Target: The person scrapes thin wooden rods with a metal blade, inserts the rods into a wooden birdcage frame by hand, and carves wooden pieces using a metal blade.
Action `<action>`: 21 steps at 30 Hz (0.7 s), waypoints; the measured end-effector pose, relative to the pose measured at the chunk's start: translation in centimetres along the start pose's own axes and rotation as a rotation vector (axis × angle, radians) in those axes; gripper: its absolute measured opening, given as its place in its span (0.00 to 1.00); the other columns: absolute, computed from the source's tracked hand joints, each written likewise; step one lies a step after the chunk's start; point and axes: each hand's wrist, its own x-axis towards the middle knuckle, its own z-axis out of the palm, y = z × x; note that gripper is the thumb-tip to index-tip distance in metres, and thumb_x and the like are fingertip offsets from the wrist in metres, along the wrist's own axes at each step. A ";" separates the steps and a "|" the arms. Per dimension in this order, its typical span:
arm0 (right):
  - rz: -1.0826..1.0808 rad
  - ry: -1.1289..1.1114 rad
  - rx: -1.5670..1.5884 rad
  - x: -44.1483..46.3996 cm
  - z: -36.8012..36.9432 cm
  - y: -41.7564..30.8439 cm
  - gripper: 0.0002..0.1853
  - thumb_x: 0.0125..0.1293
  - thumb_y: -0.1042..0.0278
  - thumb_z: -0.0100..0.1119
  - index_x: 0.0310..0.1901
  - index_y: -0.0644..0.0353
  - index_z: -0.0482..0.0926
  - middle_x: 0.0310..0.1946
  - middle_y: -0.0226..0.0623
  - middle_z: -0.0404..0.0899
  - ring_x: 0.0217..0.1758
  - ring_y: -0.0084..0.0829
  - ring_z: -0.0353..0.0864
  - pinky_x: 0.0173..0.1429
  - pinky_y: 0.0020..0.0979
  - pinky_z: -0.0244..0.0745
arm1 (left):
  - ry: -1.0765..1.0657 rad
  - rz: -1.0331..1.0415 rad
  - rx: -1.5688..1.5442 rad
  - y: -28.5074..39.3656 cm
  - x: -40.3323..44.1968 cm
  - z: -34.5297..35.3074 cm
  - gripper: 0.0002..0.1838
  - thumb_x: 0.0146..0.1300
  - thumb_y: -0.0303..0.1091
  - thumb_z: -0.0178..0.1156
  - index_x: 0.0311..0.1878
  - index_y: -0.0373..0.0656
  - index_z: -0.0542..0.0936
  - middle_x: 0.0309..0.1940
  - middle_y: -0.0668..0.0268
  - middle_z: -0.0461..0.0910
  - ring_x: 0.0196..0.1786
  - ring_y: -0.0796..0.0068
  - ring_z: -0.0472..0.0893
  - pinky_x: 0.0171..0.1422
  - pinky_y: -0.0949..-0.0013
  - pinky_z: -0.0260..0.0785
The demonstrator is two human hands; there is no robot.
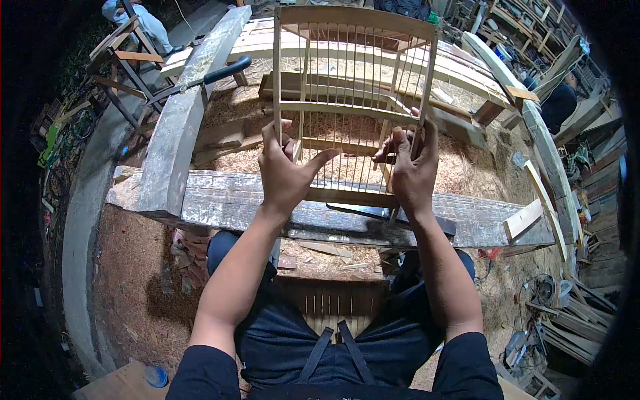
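Note:
A wooden birdcage with thin vertical bars stands upright in front of me, its lower edge at the thick weathered beam. My left hand grips the left upright, fingers curled behind it and thumb stretched across the bars. On the opposite side, my right hand is closed around the right upright, with the thumb pointing up. Some fingertips are hidden by the frame. Below the cage, a long dark tool lies on the beam, partly covered by my right forearm.
A second beam runs away on the left, with a black-handled metal bar across it. Wood shavings cover the ground. Light wood offcuts rest at the right. Another person is at the upper left.

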 end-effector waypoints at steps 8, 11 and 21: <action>-0.059 -0.017 -0.003 0.1 -0.1 0.2 0.20 0.79 0.70 0.51 0.69 0.54 0.64 0.31 0.33 0.77 0.29 0.21 0.81 0.33 0.28 0.84 | 0.027 -0.171 -0.167 0.4 0.1 -0.4 0.30 0.56 0.50 0.79 0.50 0.44 0.74 0.25 0.80 0.60 0.26 0.88 0.57 0.29 0.78 0.53; -0.074 -0.015 0.009 0.0 -0.1 0.6 0.20 0.79 0.70 0.52 0.69 0.54 0.64 0.31 0.33 0.77 0.30 0.21 0.82 0.33 0.28 0.84 | 0.059 -0.095 -0.163 -0.1 0.2 -0.2 0.28 0.56 0.49 0.79 0.49 0.45 0.74 0.25 0.80 0.60 0.26 0.88 0.57 0.29 0.79 0.51; -0.206 0.008 -0.271 -0.2 0.0 2.0 0.44 0.61 0.63 0.77 0.74 0.55 0.58 0.37 0.36 0.80 0.41 0.27 0.85 0.45 0.33 0.85 | 0.028 0.026 0.067 0.1 0.3 -0.5 0.47 0.44 0.59 0.83 0.56 0.37 0.70 0.33 0.75 0.66 0.29 0.88 0.62 0.31 0.78 0.62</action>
